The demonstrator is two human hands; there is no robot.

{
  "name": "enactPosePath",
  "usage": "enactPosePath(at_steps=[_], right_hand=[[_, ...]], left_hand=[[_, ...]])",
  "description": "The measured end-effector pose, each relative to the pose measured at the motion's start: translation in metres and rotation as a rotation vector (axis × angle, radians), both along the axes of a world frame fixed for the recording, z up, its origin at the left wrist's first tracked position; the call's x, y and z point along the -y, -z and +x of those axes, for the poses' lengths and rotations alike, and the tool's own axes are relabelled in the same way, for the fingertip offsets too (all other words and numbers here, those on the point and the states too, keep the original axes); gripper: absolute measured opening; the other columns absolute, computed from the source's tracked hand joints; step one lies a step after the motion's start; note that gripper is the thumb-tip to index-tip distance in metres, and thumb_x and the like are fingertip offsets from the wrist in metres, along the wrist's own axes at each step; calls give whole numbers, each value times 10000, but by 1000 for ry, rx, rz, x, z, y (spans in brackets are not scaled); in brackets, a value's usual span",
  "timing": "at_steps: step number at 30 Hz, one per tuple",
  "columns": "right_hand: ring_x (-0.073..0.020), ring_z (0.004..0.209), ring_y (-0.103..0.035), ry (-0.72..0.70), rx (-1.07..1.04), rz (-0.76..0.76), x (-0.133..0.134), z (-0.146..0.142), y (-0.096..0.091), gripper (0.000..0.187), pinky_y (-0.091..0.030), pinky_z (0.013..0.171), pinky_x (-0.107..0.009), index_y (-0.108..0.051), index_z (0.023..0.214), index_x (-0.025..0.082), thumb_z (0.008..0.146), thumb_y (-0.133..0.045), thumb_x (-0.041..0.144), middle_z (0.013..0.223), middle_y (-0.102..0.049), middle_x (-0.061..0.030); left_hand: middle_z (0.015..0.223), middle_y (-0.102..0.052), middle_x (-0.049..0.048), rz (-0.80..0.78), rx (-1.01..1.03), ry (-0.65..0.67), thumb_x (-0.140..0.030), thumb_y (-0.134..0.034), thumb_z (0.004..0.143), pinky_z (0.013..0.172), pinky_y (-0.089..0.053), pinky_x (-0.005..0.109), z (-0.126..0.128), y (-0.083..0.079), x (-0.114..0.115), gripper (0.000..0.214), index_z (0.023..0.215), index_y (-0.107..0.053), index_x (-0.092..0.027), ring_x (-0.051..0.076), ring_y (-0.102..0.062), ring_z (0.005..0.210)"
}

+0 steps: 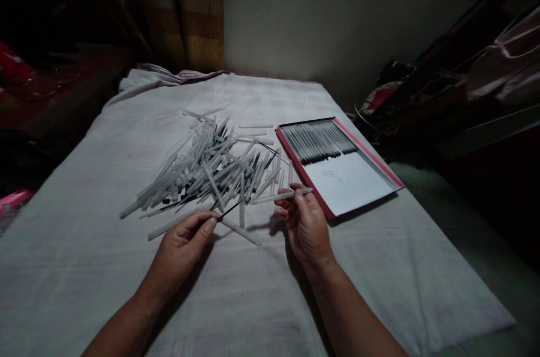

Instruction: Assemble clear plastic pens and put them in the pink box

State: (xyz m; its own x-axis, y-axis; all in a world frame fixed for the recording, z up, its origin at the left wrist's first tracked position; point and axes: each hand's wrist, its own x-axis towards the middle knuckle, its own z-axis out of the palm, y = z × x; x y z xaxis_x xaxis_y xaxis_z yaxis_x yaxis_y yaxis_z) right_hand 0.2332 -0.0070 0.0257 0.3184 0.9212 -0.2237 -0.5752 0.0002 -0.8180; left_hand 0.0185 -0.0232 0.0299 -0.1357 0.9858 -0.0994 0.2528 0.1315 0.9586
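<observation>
The left hand (pixel 185 239) pinches a thin black pen refill (pixel 230 209) between thumb and forefinger, the other fingers curled under. Its free end points towards 2 o'clock. The right hand (pixel 306 225) pinches a translucent white plastic pen barrel (pixel 282 196) near one end, fingers pressed together, and holds it almost level above the pale grey cloth (pixel 253 301). The two parts are near each other but not touching. At 11 o'clock from the hands lies a loose heap of matching clear barrels and dark refills (pixel 211 168). At 1 o'clock sits a flat red-rimmed box lid (pixel 302 172) with a neat row of finished pens (pixel 318 140) at its far end. The work appears to be lining the refill up with the barrel's open end. It would go best with the refill held close to its tip so it does not flex. It also helps to keep both parts on one line and both wrists low over the cloth.
</observation>
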Motion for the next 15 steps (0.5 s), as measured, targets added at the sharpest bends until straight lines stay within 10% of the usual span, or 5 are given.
enactPosePath(at_steps=[4, 15], right_hand=[[-121, 659, -708, -6, -35, -10, 1, -2, -1, 406, -552, 498, -167, -623, 932, 200, 675, -861, 406, 812, -743, -5], [-115, 654, -694, -47, -32, -10, 0, 2, 3, 323, -562, 516, -174, -623, 946, 195, 748, -816, 362, 820, -738, -16]], left_hand=[[811, -768, 59, -11, -22, 57, -560, -731, 672, 767, -565, 321, 1, -1, 1, 357, 779, -769, -221, 236, -699, 795], [777, -772, 53, 19, -72, 111, -486, -705, 725, 708, -579, 297, -1, 4, 3, 284, 800, -777, -222, 231, -718, 748]])
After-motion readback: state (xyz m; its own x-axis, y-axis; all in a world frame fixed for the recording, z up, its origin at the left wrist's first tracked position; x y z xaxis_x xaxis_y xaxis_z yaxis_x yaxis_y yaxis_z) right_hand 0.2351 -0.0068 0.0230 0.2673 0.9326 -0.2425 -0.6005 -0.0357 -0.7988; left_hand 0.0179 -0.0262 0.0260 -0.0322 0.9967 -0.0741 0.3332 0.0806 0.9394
